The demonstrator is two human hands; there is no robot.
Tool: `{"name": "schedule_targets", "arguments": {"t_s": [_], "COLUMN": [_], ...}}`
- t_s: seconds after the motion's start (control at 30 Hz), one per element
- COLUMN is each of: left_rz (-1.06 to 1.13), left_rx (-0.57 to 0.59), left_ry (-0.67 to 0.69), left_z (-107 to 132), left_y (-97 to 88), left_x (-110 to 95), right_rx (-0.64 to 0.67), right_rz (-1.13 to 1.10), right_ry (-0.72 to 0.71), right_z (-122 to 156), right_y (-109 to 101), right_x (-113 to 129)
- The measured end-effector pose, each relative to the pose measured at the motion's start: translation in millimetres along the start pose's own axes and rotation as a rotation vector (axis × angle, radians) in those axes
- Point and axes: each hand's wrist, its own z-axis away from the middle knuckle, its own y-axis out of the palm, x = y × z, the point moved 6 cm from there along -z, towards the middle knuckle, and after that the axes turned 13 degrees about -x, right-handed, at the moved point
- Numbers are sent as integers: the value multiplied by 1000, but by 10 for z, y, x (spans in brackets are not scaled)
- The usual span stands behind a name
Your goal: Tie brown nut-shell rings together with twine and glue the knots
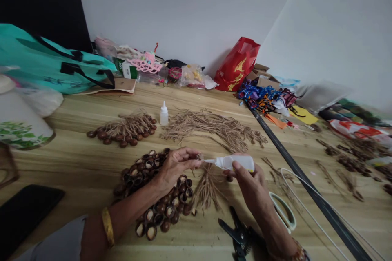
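Note:
My left hand [176,166] pinches a small brown nut shell [199,157] between its fingertips, over a pile of open brown shells [159,195]. My right hand [249,179] grips a small white glue bottle [234,162] lying sideways, its nozzle tip touching the shell. A bundle of tan twine pieces [208,187] lies on the wooden table [76,159] just below both hands. A gold bangle [108,226] sits on my left wrist.
A second white bottle [164,114] stands further back, between a heap of shells tied with twine [125,128] and loose twine [214,126]. Black pliers [237,234] and scissors [283,210] lie near my right wrist. Teal bag [45,61], red bag [237,65], coloured cords [263,98] behind.

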Motion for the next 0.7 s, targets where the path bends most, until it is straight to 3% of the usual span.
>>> {"name": "schedule_targets", "arguments": {"t_s": [0.1,0.5,0.7], "left_rz": [14,-3,4], "left_rx": [-8,-16,-78], "left_ry": [-1,22,13], "left_z": [-10,-6,0], "left_y": [-12,-8,-30], "left_x": [17,0,-43], "right_rx": [19,22,103], "right_rz": [-31,81,-99], "right_ry": [34,-68,14], "right_z": [-4,-14,-72], "right_y": [-8,-40,-40], "right_x": [-15,129,212]}}
